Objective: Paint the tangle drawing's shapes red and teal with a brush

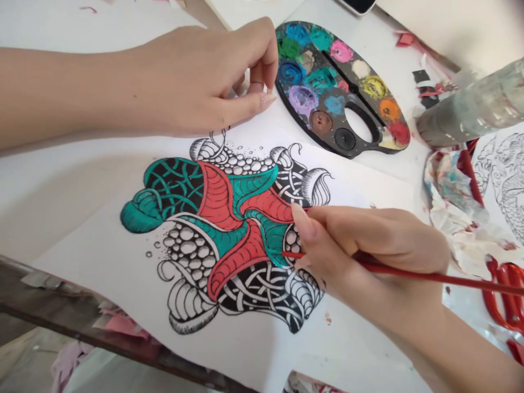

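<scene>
My right hand (380, 245) is closed round a thin red paintbrush (426, 277). The brush tip touches a teal curved section near the middle of an ink drawing (237, 234) on a white paper sheet (123, 295). Some of the drawing's curved sections are red and others teal, while the outer patterns are mostly black and white. My left hand (229, 76) rests at the top of the sheet, fingers curled in towards the thumb, with nothing visible in them. Just right of its fingertips lies an oval paint palette (347, 90) with several coloured wells.
A cloudy plastic container (475, 106) stands at the right, above crumpled paint-stained tissue (450, 202). Red-handled scissors (507, 295) lie at the right edge, below another line drawing (501, 180). The dark table edge (82, 322) runs along the lower left. A device corner (360, 4) shows at the top.
</scene>
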Motion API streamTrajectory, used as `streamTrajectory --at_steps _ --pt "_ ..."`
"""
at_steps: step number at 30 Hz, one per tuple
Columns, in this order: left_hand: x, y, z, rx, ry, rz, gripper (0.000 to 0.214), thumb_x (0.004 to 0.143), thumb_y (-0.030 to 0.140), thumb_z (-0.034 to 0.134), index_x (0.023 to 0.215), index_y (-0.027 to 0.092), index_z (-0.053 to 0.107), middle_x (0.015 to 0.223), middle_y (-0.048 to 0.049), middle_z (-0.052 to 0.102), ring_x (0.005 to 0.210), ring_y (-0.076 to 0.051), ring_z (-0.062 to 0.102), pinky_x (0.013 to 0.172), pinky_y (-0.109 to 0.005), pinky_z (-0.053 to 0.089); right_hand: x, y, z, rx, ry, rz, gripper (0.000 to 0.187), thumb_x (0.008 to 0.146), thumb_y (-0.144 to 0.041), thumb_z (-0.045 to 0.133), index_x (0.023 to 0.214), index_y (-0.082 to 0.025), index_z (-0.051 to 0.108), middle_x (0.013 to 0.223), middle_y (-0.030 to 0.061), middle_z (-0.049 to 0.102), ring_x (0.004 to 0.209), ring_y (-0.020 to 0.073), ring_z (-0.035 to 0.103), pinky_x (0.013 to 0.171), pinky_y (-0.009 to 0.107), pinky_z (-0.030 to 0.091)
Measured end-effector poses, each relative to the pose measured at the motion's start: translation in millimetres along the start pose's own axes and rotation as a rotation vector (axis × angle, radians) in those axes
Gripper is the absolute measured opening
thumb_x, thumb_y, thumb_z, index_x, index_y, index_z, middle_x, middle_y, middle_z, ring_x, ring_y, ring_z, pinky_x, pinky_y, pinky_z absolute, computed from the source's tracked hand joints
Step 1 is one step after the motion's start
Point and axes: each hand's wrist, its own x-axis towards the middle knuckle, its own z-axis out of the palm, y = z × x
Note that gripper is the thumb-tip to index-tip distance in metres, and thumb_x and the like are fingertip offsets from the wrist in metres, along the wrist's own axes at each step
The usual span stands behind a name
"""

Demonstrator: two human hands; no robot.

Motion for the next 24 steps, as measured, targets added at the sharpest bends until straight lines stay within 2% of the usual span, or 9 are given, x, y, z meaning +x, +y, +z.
streamTrajectory --at_steps 4,7,9,13,18,21,24 --pt "-0.3 1.1 -0.6 0.002 -0.002 0.003 0.046 0.111 0.061 0.050 0.148 0.035 0.054 0.099 0.0020 0.068 0.088 -0.034 0.080 0.100 -0.072 0.063 -1.4 3.4 0.3 -0.015 0.037 -0.032 0.058 0.104 -0.009 0.078 0.062 -0.020 0.040 0.055 -0.0064 0.052 0.045 0.0049 0.042 0.038 0.022 0.029" --pt "-0.1 0.5 -0.6 0.010 -0.001 0.014 0.047 0.111 0.064 0.049 0.148 0.035 0.054 0.099 0.0021 0.067 0.089 -0.032 0.079 0.100 -0.069 0.064 -2.7 4.7 0.6 -0.083 0.071 -0.027 0.054 0.105 -0.018 0.081 0.061 -0.022 0.048 0.056 -0.0045 0.055 0.046 0.0078 0.045 0.038 0.024 0.034" --pt "0.1 -0.2 -0.5 0.016 -0.001 0.013 0.048 0.109 0.064 0.048 0.147 0.035 0.053 0.100 0.0019 0.067 0.090 -0.032 0.080 0.101 -0.066 0.064 -2.7 3.8 0.4 -0.102 0.071 -0.008 0.051 0.104 -0.016 0.079 0.063 -0.022 0.051 0.056 -0.0043 0.055 0.046 0.0082 0.044 0.038 0.024 0.035" --pt "0.0 -1.2 -0.4 0.018 -0.001 0.004 0.050 0.107 0.067 0.045 0.145 0.035 0.053 0.100 0.0016 0.066 0.090 -0.031 0.080 0.102 -0.066 0.064 -1.3 1.8 0.1 -0.063 0.031 0.001 0.057 0.105 -0.010 0.076 0.062 -0.020 0.040 0.051 -0.0068 0.045 0.043 0.0047 0.034 0.037 0.023 0.026" --pt "-0.8 -1.1 -0.4 0.006 0.000 0.008 0.049 0.109 0.065 0.047 0.147 0.035 0.053 0.102 0.0013 0.067 0.090 -0.031 0.079 0.102 -0.067 0.064 -0.5 1.2 2.3 -0.007 0.071 0.005 0.058 0.108 -0.012 0.077 0.064 -0.020 0.039 0.053 -0.0064 0.045 0.045 0.0057 0.043 0.039 0.024 0.027" --pt "-1.1 -0.1 -1.3 -0.006 0.001 0.013 0.046 0.111 0.062 0.050 0.147 0.035 0.054 0.101 0.0010 0.068 0.090 -0.034 0.079 0.100 -0.069 0.064 -0.7 -0.1 2.9 -0.041 0.040 0.017 0.057 0.107 -0.007 0.076 0.064 -0.020 0.041 0.053 -0.0064 0.047 0.045 0.0051 0.042 0.041 0.025 0.027" --pt "-1.2 1.7 -2.7 -0.008 0.000 0.005 0.044 0.111 0.059 0.053 0.148 0.035 0.055 0.099 0.0013 0.069 0.092 -0.036 0.081 0.100 -0.071 0.064 -1.6 -0.2 3.2 -0.019 0.048 0.002 0.059 0.107 -0.010 0.079 0.063 -0.019 0.041 0.053 -0.0066 0.048 0.044 0.0044 0.040 0.041 0.025 0.027"
